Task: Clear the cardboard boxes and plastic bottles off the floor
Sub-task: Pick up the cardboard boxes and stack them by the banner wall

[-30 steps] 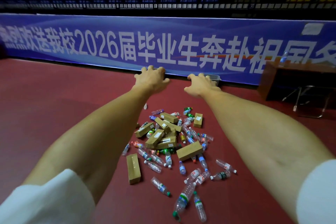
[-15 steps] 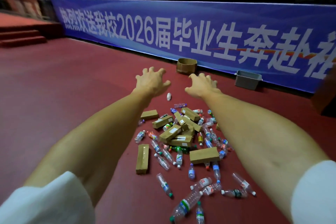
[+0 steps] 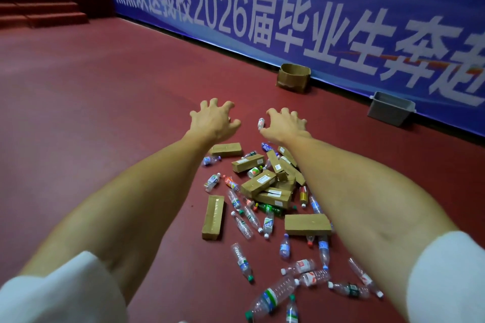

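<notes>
Left hand (image 3: 212, 123), right hand (image 3: 286, 127): fingers splayed, empty, over littered bottles (image 3: 270, 296) and boxes (image 3: 307, 224). Brown carton (image 3: 292, 77), grey bin (image 3: 391, 109) beside banner (image 3: 262, 8).

White cloth covers the upper arms: the left sleeve (image 3: 60, 294) and right sleeve (image 3: 446, 278) end in soft, rounded edges. The forearms, left hand (image 3: 212, 120) and right hand (image 3: 284, 126) are bare.

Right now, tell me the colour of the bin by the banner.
The bin is grey; head view.
</notes>
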